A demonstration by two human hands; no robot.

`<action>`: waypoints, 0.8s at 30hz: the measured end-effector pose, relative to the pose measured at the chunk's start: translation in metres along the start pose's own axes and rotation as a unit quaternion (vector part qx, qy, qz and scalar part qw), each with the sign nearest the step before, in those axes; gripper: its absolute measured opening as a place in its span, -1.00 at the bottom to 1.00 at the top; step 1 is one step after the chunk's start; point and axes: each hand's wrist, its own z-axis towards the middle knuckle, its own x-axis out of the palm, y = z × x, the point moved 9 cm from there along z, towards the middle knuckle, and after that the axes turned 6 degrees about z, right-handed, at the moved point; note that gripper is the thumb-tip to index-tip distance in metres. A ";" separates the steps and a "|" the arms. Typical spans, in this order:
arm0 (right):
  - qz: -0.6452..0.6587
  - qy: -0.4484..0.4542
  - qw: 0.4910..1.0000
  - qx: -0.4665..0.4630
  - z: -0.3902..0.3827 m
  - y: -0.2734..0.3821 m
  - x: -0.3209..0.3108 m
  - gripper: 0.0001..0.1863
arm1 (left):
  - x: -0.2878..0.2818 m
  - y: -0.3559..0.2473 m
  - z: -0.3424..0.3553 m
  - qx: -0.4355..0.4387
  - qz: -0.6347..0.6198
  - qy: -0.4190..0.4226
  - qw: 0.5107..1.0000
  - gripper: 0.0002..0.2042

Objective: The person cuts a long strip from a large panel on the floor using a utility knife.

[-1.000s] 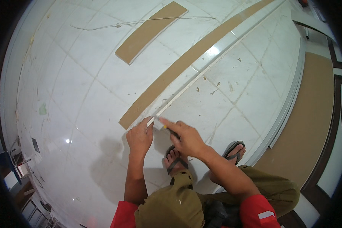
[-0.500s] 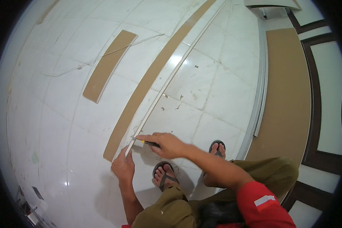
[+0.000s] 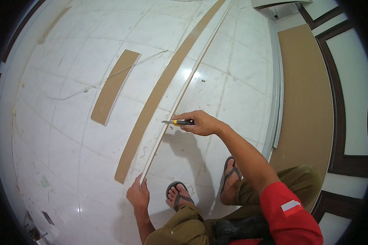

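Observation:
My left hand is closed round the near end of a long, narrow white strip, which runs away from me toward the far edge of the view. In my right hand is a yellow and black utility knife. Its blade is out and points left, across the strip a short way up from my left hand. Whether the blade touches the strip, I cannot tell. Beside the strip, on its left, lies a long brown board strip.
A short brown board piece lies farther left with a thin pale offcut across it. At right, a large brown board lies beside grey metal profiles. Small scraps dot the tiled floor, and my sandalled feet are close by.
My right hand has moved up and away along the strip with the knife, clear of my left hand. The left hand keeps its hold on the strip's near end.

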 end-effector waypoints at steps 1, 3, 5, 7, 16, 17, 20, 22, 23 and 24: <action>0.000 -0.002 1.000 -0.001 -0.002 0.001 -0.001 -0.46 | 0.000 0.004 -0.006 0.001 0.000 -0.001 1.000 -0.74; -0.031 -0.005 0.999 0.016 -0.004 -0.001 0.001 -0.50 | -0.004 0.019 -0.023 -0.001 -0.045 0.001 0.999 -0.72; -0.045 0.014 0.999 0.016 -0.007 -0.004 0.005 -0.52 | -0.003 0.036 -0.040 -0.012 -0.024 0.004 1.000 -0.73; -0.057 0.038 0.998 0.013 -0.007 -0.003 0.017 -0.55 | -0.004 0.061 -0.061 -0.028 0.000 0.006 1.000 -0.73; -0.095 -0.093 0.989 -0.059 -0.011 0.004 0.005 -0.61 | -0.005 0.166 -0.145 -0.102 -0.051 0.025 0.993 -0.75; -0.083 -0.166 0.982 -0.033 -0.016 -0.007 -0.009 -0.61 | -0.003 0.166 -0.146 -0.085 -0.045 0.011 0.995 -0.75; -0.052 -0.218 0.972 0.072 -0.013 -0.007 0.007 -0.64 | -0.008 0.175 -0.152 -0.070 -0.049 -0.034 0.996 -0.74; -0.069 -0.167 0.975 -0.133 -0.030 0.009 0.056 -0.70 | 0.002 0.167 -0.154 -0.055 -0.084 -0.049 0.994 -0.73; -0.108 -0.116 0.984 -0.087 -0.033 0.010 0.091 -0.72 | 0.002 0.171 -0.155 -0.069 -0.070 -0.035 0.995 -0.73; -0.149 -0.066 0.986 -0.043 -0.038 0.018 0.124 -0.73 | 0.003 0.174 -0.153 -0.082 -0.059 -0.024 0.995 -0.72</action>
